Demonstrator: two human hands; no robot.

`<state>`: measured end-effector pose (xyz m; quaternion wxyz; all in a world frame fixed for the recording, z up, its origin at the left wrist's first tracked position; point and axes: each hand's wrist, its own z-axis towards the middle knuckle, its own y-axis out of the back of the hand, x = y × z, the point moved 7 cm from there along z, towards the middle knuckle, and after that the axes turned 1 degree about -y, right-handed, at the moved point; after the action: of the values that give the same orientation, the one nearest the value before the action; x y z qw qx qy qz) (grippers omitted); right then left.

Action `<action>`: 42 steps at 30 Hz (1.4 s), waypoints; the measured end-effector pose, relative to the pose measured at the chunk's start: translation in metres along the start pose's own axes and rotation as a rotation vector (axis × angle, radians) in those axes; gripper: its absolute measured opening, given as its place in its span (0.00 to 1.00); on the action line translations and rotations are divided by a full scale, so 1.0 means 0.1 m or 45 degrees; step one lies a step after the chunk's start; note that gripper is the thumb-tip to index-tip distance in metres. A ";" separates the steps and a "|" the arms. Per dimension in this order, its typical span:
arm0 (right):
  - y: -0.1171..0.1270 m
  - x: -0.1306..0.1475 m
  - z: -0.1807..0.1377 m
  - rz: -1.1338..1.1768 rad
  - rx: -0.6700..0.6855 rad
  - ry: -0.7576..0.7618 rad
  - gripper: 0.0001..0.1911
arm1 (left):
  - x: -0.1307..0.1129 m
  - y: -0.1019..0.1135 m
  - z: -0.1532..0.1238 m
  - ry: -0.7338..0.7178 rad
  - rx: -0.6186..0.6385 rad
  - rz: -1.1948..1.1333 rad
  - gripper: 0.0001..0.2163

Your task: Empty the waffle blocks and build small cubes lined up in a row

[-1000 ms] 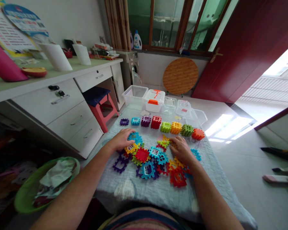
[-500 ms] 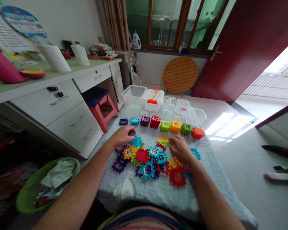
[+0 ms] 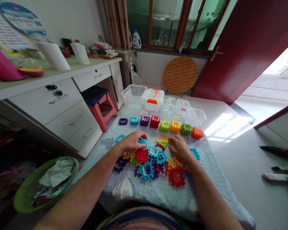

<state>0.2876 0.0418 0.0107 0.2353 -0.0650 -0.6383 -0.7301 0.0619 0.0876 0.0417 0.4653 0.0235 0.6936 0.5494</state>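
My left hand (image 3: 133, 141) is over the upper left of a loose pile of plastic interlocking building tiles, its fingers curled at a blue tile (image 3: 143, 140). Another blue tile (image 3: 120, 137) lies left of this hand. My right hand (image 3: 180, 147) rests at the pile's right side, fingers bent around a yellow tile (image 3: 172, 144) that they mostly cover. Between the hands lie a red tile (image 3: 141, 155), a blue-and-white window tile (image 3: 154, 151) and a lime tile (image 3: 162, 141). Nearer me are a blue tile (image 3: 147, 170) and orange-red tiles (image 3: 176, 177).
Beyond the pile stands a row of same-coloured tile stacks, including a red stack (image 3: 155, 121) and an orange stack (image 3: 197, 133). Clear plastic boxes (image 3: 133, 92) line the table's far edge. A green basket (image 3: 46, 185) and a pink stool (image 3: 102, 110) are on the left.
My left hand has moved right across the pile, from the left blue tile area to further in. A blue tile now shows to its left. My right hand stays nearly still.
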 end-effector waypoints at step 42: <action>0.01 0.03 0.00 -0.007 0.006 -0.013 0.14 | 0.34 0.09 -0.02 0.178 0.144 0.395 0.28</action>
<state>0.2859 0.0408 0.0129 0.2302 -0.0663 -0.6413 -0.7290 0.0373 0.1080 0.0274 0.3235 0.1179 0.7423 0.5749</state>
